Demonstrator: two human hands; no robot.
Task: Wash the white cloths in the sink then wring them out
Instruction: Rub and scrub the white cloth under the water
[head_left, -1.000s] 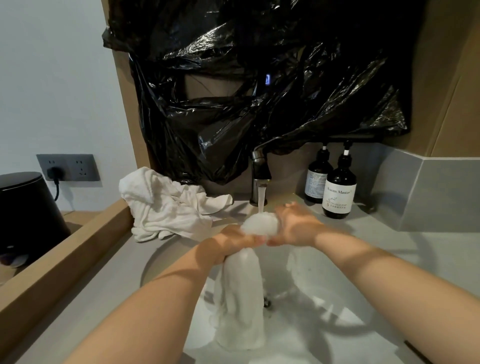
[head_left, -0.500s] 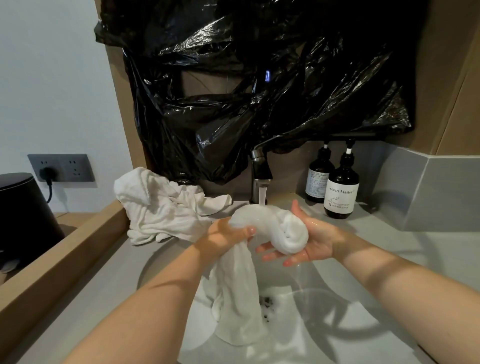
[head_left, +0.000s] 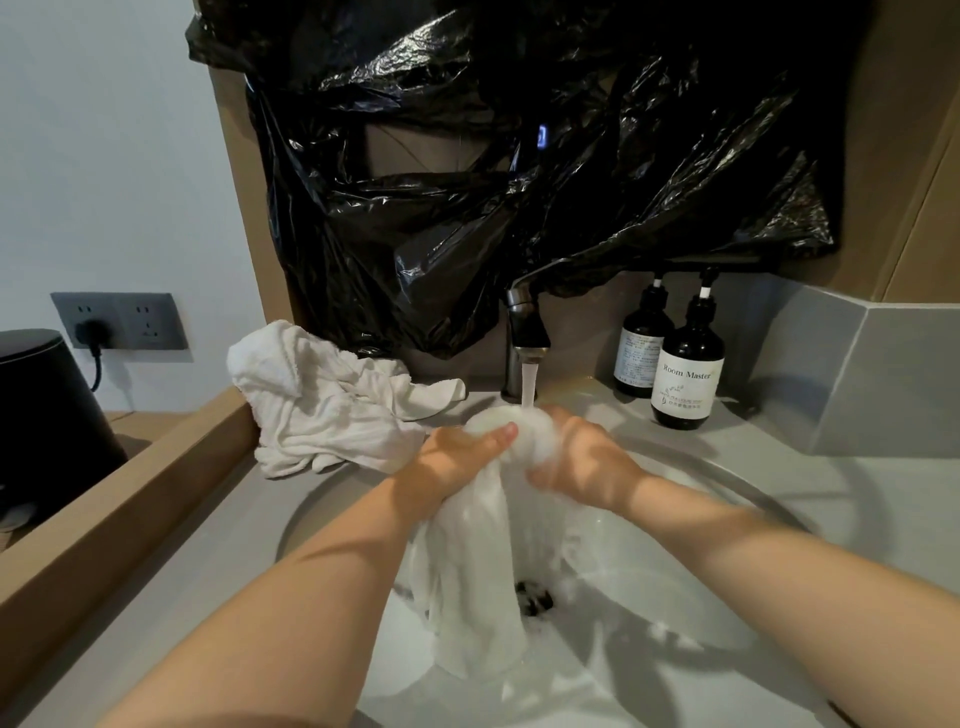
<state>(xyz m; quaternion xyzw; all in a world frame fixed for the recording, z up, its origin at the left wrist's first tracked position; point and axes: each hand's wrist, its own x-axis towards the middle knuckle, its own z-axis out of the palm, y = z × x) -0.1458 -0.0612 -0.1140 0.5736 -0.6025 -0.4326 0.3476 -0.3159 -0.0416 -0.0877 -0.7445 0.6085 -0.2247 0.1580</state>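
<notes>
Now the left hand (head_left: 457, 457) and right hand (head_left: 582, 467) sit close together under the faucet (head_left: 525, 332) stream, both gripping the bunched top of the wet cloth (head_left: 478, 571). To wash it well, I'd rub the gathered folds against each other in the water, working down its length, tail inside the sink (head_left: 701, 571). Its long axis runs near vertical: bunched end up, loose end hanging beside the drain (head_left: 532, 597).

Wet white terry cloth (head_left: 478, 561), glossy black plastic sheeting (head_left: 519, 182), shiny metal tap (head_left: 524, 332), smooth glazed basin (head_left: 675, 597).
</notes>
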